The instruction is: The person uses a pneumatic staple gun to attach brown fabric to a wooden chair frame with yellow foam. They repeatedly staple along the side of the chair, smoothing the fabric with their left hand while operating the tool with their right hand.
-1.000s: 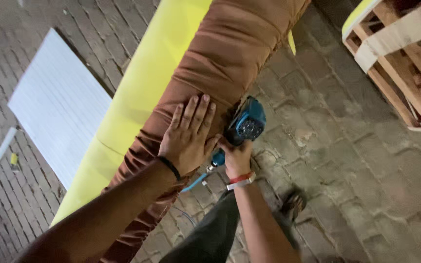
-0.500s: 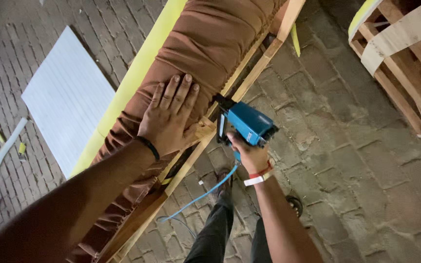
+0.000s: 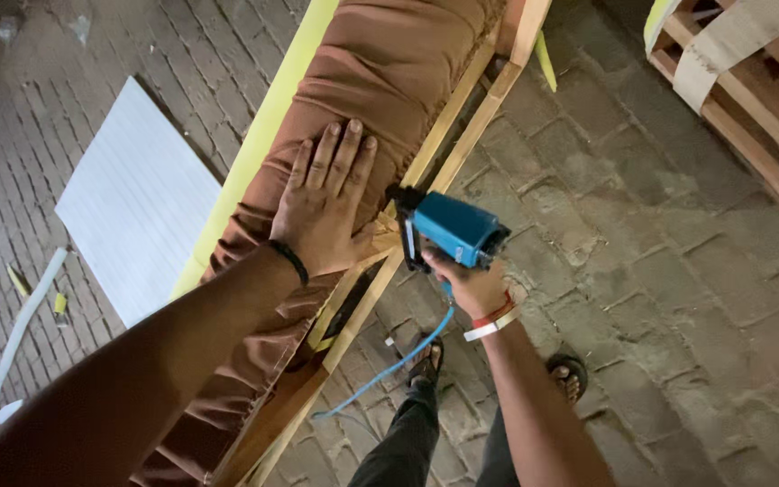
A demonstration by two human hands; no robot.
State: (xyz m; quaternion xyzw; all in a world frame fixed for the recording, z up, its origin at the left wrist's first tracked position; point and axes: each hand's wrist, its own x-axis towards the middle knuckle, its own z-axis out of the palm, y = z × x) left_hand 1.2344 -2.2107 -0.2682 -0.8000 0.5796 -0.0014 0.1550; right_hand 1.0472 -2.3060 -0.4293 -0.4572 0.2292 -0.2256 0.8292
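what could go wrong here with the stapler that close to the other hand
1. The left hand presses the brown fabric flat, with its thumb close to the nose of the blue staple gun in the right hand; a slip might drive a staple into it.
2. The fabric is bunched in folds, so it may get fastened wrinkled onto the wooden frame.
3. The blue hose trails by the sandalled feet and might snag.

left hand (image 3: 325, 209): flat, fingers spread, palm down | right hand (image 3: 467, 284): fist-closed grip, wrist banded | both arms extended
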